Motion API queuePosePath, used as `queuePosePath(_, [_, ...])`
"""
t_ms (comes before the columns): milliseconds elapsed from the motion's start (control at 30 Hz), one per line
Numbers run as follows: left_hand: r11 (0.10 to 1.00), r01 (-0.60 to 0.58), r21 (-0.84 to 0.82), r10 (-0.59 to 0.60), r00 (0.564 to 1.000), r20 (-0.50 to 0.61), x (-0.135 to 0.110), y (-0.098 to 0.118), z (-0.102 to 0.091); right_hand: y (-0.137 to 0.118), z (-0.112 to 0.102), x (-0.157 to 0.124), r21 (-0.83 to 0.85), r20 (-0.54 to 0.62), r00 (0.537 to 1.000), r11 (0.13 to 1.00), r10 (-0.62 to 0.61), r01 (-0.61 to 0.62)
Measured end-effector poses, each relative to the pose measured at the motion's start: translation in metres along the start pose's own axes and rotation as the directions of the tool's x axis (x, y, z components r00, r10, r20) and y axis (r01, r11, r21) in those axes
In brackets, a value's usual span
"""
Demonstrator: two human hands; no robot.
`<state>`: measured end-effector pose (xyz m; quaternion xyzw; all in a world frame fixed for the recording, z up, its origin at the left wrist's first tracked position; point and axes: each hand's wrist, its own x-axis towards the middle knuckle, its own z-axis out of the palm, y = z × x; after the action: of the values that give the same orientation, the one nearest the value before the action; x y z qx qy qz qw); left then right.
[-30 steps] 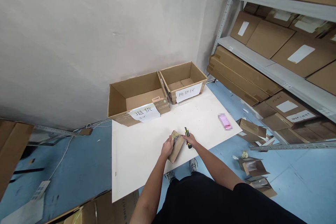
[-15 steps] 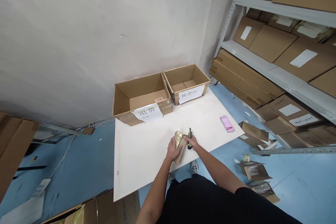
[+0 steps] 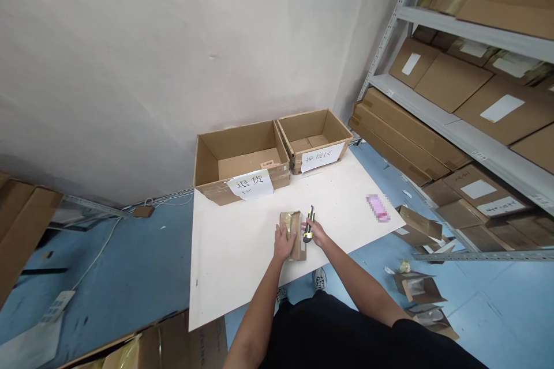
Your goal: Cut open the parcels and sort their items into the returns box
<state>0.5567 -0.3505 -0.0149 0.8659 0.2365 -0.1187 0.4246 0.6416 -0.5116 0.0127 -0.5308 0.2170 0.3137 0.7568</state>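
A small cardboard box [image 3: 298, 251] with clear tape over it lies flat near the front edge of the white table [image 3: 234, 253]. Spread across its left side are the fingers of my left hand [image 3: 284, 243], pressing on its top. My right hand [image 3: 317, 233] is wrapped round a yellow and black utility knife [image 3: 309, 225], pointing away from me, just right of the box. Whether a blade is out is too small to tell.
Two open cardboard boxes with paper signs stand at the table's back: a larger one [image 3: 208, 191] and a smaller one [image 3: 296, 164]. A blurred pink item [image 3: 378, 208] lies at the right. Shelving [image 3: 433, 109] with cartons rises beyond; opened boxes [image 3: 419, 288] lie on the floor.
The small box has gone from tilted between both hands to flat on the table. My right hand has come off it with the knife, and my left hand now lies on top.
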Motion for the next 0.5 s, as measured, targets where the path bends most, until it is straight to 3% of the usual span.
queuePosePath(67, [0.994, 0.102, 0.047, -0.102, 0.995, -0.013, -0.002, -0.014, -0.024, 0.006, 0.015, -0.003, 0.014, 0.102, 0.994, 0.999, 0.044, -0.046])
queuePosePath(133, [0.993, 0.120, 0.019, -0.120, 0.992, 0.032, -0.005, -0.032, -0.048, 0.012, 0.030, -0.004, 0.000, 0.169, 0.984, 0.998, 0.058, -0.059])
queuePosePath(233, [0.991, 0.119, -0.061, -0.113, 0.989, 0.092, -0.009, -0.059, -0.071, 0.020, 0.041, -0.001, -0.056, 0.067, 0.998, 0.998, -0.017, 0.021])
queuePosePath(367, [0.971, 0.219, -0.093, -0.213, 0.975, 0.071, -0.010, -0.083, -0.073, 0.034, 0.035, 0.004, -0.252, -0.150, 0.986, 0.967, -0.076, 0.037])
queuePosePath(500, [0.948, 0.262, -0.183, -0.247, 0.964, 0.101, -0.009, -0.093, -0.061, 0.060, 0.034, -0.002, -0.332, -0.163, 0.987, 0.942, -0.005, -0.050])
